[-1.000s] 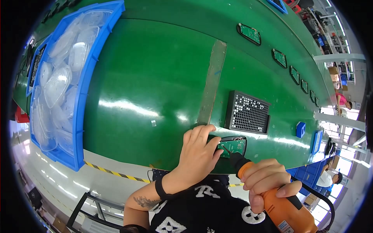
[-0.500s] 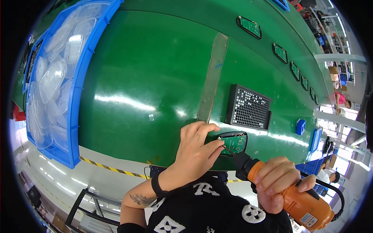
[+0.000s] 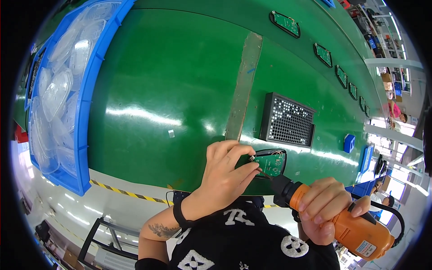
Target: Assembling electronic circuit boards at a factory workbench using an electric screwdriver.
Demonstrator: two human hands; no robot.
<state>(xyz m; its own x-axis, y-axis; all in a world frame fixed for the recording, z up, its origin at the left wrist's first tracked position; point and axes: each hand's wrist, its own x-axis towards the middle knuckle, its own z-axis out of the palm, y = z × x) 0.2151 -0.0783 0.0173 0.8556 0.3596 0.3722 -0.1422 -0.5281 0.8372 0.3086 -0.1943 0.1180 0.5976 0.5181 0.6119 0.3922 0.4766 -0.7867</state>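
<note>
Working over a broad green bench (image 3: 180, 81), glossy and probably slick enough to let a light part skid. Leaving a blue crate (image 3: 82, 144) of clear plastic shells (image 3: 56, 94) far to the left, beyond likely harm. Gripping an orange power driver (image 3: 357, 234) with the right hand (image 3: 326, 209), with fingers clamped round its body, at a slant rather than upright; could slip sideways because of that lean. Having a black grid tray (image 3: 267, 118) just beyond, near enough to be knocked by a forward lurch. Setting the left hand (image 3: 227, 168) at the left end of a black casing (image 3: 285, 163), with thumb and forefinger apart; cannot tell whether pressing or pinching. Finding inside it a green circuit board (image 3: 272, 164), near the bench's front edge, just right of the thumb; might spin if only lightly steadied. Aiming a thin dark bit (image 3: 264, 174) right beside the thumb tip; cannot tell if touching the board. Risking a jabbed thumb, a scratched board or, after a skid, snagged wires (image 3: 279, 154). Noting last a tiny silvery piece (image 3: 252, 158) by the forefinger, easily dislodged.
</note>
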